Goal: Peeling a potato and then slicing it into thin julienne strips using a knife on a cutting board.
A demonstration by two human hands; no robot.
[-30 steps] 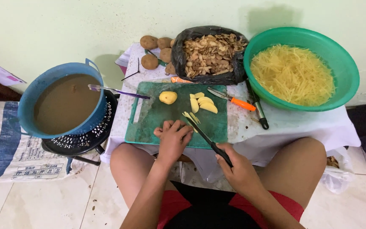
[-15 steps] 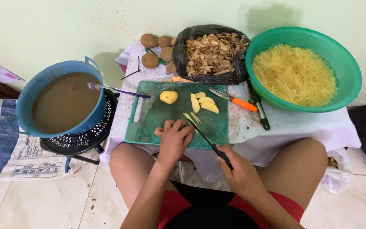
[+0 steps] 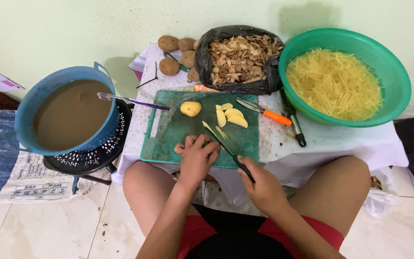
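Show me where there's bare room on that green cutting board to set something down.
The cutting board is bare on its left half, between its handle slot and the peeled potato. The lower right corner is free too, beside the knife. The middle is crowded: potato slices, left hand and the blade.

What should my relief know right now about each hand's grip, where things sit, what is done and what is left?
Left hand: pressing potato pieces, hidden beneath it, onto the green plastic cutting board.
Right hand: grip shut on the black-handled knife, blade by the left fingers.
Done: thin potato strips fill the green plastic bowl; peels in the black bag.
Left: pale potato slices, a peeled chunk, brown unpeeled potatoes.
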